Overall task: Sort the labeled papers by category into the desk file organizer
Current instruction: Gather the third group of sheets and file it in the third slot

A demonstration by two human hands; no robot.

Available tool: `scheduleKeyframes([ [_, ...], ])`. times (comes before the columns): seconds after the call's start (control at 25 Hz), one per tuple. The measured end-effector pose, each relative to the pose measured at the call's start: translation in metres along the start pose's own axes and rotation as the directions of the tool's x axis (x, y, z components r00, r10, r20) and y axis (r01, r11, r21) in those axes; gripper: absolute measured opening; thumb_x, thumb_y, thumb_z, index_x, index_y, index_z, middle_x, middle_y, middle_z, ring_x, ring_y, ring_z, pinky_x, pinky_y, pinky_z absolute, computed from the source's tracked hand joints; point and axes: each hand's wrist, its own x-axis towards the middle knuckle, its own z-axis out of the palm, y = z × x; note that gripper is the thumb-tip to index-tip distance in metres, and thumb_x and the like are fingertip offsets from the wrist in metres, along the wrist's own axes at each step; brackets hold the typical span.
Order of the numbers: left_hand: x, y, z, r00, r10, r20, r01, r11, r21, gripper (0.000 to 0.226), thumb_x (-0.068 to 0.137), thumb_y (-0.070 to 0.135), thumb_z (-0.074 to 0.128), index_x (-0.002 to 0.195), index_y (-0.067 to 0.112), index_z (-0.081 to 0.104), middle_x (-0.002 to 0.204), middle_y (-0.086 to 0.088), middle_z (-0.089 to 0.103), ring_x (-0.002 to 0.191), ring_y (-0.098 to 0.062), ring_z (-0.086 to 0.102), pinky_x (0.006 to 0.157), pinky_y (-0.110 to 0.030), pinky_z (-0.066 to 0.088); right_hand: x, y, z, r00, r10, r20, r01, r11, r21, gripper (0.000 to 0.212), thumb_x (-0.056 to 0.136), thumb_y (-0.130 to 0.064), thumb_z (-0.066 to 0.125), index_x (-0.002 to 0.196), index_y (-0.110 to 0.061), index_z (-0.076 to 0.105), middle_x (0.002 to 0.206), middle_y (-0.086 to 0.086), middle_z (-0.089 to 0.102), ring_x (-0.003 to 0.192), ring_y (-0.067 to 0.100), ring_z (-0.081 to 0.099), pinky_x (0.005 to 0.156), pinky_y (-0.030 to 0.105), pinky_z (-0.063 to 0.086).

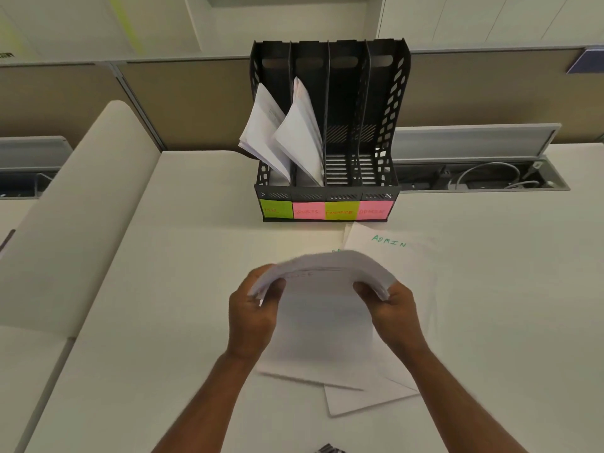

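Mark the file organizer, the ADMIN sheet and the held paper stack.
file organizer (pixel 394 103), head view, perforated right wall.
ADMIN sheet (pixel 408 266), head view, bare area under its label.
held paper stack (pixel 322 282), head view, top sheet.

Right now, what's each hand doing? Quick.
Left hand: grips the left edge of the paper stack.
Right hand: grips the stack's right edge.

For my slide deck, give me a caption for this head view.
Both hands lift a paper stack toward a four-slot organizer, two slots filled.

Black organizer (pixel 389 103), green-pink labels (pixel 327 210)
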Motion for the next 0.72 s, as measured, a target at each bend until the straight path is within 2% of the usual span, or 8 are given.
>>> scheduleKeyframes([
  [0.08,0.004,0.009,-0.001,0.999,-0.008,-0.042,0.009,1.0,0.01,0.031,0.093,0.018,0.066,0.112,0.042,0.071,0.105,0.026,0.073,0.101,0.003,0.069,0.083,-0.016,0.054,0.003,-0.005,0.001,0.999,-0.02,-0.049,0.021,1.0,0.018,0.034,0.094,-0.002,0.066,0.091,-0.036,0.067,0.083,-0.03,0.07,0.078,-0.009,0.064,0.068,0.005,0.046],
  [0.12,0.01,0.014,-0.003,0.998,-0.009,-0.059,0.01,1.0,0.018,0.024,0.093,0.027,0.067,0.107,0.045,0.071,0.101,0.027,0.074,0.094,0.006,0.069,0.077,-0.011,0.053,0.008,-0.01,0.001,0.996,-0.035,-0.087,0.037,0.999,0.024,0.033,0.093,-0.005,0.067,0.087,-0.037,0.066,0.08,-0.031,0.069,0.074,-0.011,0.063,0.066,0.004,0.045],
  [0.24,0.027,0.023,-0.006,0.991,-0.119,0.058,0.12,0.992,-0.025,0.018,0.086,0.033,0.072,0.099,0.046,0.073,0.096,0.02,0.076,0.09,-0.002,0.072,0.072,-0.017,0.056,0.024,-0.03,-0.003,0.974,-0.077,-0.211,0.094,0.993,0.072,0.026,0.093,-0.013,0.068,0.074,-0.031,0.065,0.071,-0.025,0.069,0.064,-0.008,0.059,0.06,0.009,0.046],
  [0.32,0.028,0.023,-0.003,0.975,-0.193,0.113,0.197,0.98,-0.023,0.021,0.083,0.032,0.071,0.092,0.051,0.073,0.088,0.02,0.076,0.083,-0.002,0.072,0.07,-0.024,0.059,0.03,-0.045,-0.005,0.956,-0.16,-0.244,0.188,0.978,0.094,0.024,0.094,-0.014,0.067,0.08,-0.034,0.068,0.077,-0.025,0.071,0.07,-0.005,0.064,0.062,0.01,0.049],
  [0.44,0.023,0.02,0.002,0.981,-0.191,-0.015,0.189,0.977,-0.094,0.006,0.082,0.044,0.07,0.087,0.044,0.074,0.073,0.018,0.073,0.066,0.002,0.065,0.061,-0.018,0.054,0.028,-0.06,-0.008,0.952,-0.272,-0.143,0.282,0.958,0.052,0.036,0.094,-0.015,0.068,0.104,-0.049,0.069,0.095,-0.031,0.071,0.088,-0.003,0.068,0.074,0.013,0.054],
  [0.56,0.024,0.02,0.003,0.979,-0.181,-0.093,0.166,0.975,-0.15,0.016,0.082,0.05,0.067,0.097,0.051,0.072,0.088,0.023,0.075,0.08,0.001,0.069,0.07,-0.017,0.056,0.024,-0.056,-0.005,0.969,-0.241,-0.046,0.238,0.969,-0.059,0.053,0.095,-0.017,0.066,0.105,-0.069,0.06,0.09,-0.039,0.067,0.083,-0.009,0.064,0.071,0.016,0.053],
  [0.64,0.022,0.02,0.007,0.976,-0.199,-0.091,0.186,0.974,-0.13,0.019,0.081,0.053,0.066,0.1,0.056,0.07,0.094,0.025,0.075,0.088,0.001,0.07,0.074,-0.018,0.057,0.02,-0.046,-0.001,0.965,-0.258,-0.046,0.253,0.963,-0.091,0.047,0.095,-0.021,0.065,0.102,-0.067,0.06,0.084,-0.04,0.066,0.074,-0.012,0.062,0.063,0.011,0.049],
  [0.72,0.015,0.014,0.011,0.975,-0.213,-0.065,0.206,0.973,-0.109,0.021,0.082,0.047,0.07,0.1,0.057,0.069,0.096,0.025,0.074,0.09,0.001,0.071,0.073,-0.017,0.056,0.013,-0.035,0.003,0.971,-0.234,-0.054,0.231,0.971,-0.061,0.037,0.093,-0.028,0.065,0.101,-0.064,0.062,0.085,-0.038,0.067,0.075,-0.01,0.064,0.063,0.008,0.05],
])
